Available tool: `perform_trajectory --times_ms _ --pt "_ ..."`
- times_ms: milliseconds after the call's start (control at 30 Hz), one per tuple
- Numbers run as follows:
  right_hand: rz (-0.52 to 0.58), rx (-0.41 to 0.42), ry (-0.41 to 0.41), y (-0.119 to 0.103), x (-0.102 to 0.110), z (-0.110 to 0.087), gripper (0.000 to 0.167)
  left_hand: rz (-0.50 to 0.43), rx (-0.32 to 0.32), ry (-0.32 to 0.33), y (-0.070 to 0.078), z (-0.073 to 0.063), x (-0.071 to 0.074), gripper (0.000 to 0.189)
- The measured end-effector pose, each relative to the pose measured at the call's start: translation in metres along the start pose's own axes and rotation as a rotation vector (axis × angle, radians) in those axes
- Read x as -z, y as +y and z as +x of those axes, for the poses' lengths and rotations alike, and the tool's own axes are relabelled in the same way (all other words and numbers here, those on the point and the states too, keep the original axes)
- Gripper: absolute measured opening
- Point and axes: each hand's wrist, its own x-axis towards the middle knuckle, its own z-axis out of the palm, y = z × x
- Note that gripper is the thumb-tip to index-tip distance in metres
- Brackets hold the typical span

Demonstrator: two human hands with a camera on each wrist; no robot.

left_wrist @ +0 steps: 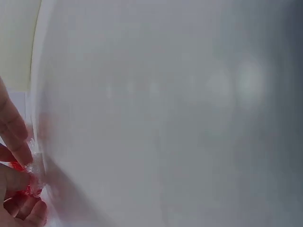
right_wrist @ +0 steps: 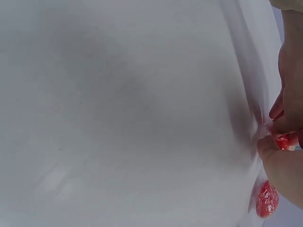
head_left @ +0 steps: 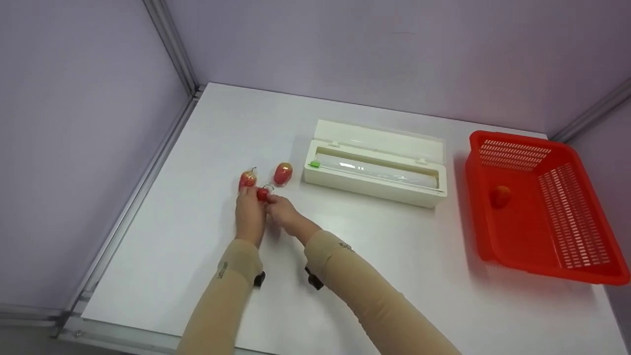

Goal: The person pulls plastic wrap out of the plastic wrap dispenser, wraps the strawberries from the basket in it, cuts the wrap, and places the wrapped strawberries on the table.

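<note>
Two-handed, pinching little red fruit (head_left: pixel 262 194) between left hand (head_left: pixel 250 215) and right hand (head_left: pixel 287 213), ideally pressing clear film (left_wrist: pixel 38 169) snug, not nudging gold-red fruit (head_left: pixel 248 178) just past the grip.

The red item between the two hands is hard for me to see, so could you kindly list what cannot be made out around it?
- Head view: the lower part of the red item, hidden by the left hand and right hand.
- Left wrist view: much of that item, covered by fingers that the left edge cuts off.
- Head view: print on the left sleeve, too small to read.
</note>
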Motion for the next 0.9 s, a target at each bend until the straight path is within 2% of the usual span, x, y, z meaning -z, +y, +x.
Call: perform_trajectory --times_ms 100,233,400,533,667,900 --pt "-0.031 0.027 -0.025 0.001 0.004 -0.001 0.050 0.049 -0.018 -0.003 0.001 0.002 0.004 0.032" --pt "-0.033 0.058 0.004 0.004 0.007 -0.004 0.049 0.154 -0.068 0.030 0.001 0.003 0.006 0.038" --pt "-0.059 0.081 0.037 0.012 0.013 -0.011 0.040 0.211 -0.108 0.086 -0.001 0.001 0.005 0.031" --pt "-0.066 0.106 0.053 0.023 0.028 -0.018 0.036 0.251 -0.140 0.125 0.003 -0.001 0.005 0.031" --pt "-0.059 0.125 0.078 0.037 0.053 -0.030 0.034 0.268 -0.175 0.104 0.015 -0.005 0.003 0.031" --pt "-0.070 0.268 0.211 0.067 0.107 -0.058 0.034 0.263 -0.264 0.018 0.045 -0.014 -0.003 0.036"
